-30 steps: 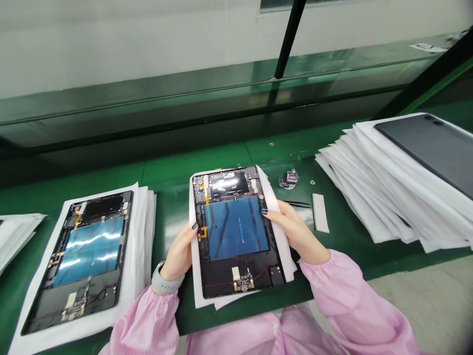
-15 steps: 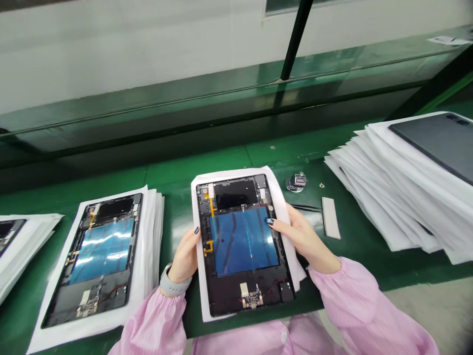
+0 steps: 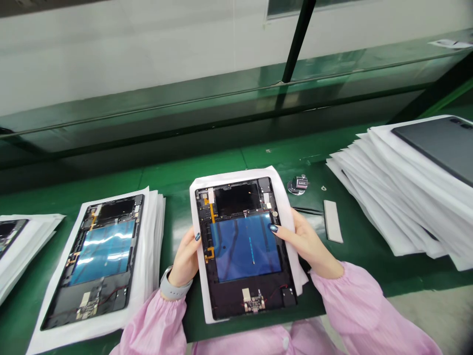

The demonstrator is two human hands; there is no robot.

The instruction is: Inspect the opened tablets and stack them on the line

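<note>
Two hands on open tablet, centre of green bench, nr front edge, on white foam sheet. L hand & R hand part-closed, gripping side edges; R thumb on blue-filmed panel. Risk: thumb pressure marks film; slip snags orange flex. Housing looks intact, back uncovered.

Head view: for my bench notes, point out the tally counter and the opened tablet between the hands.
Tally counter (image 3: 297, 185), head view, on its chrome body.
Opened tablet (image 3: 244, 249), head view, on its blue panel.
</note>
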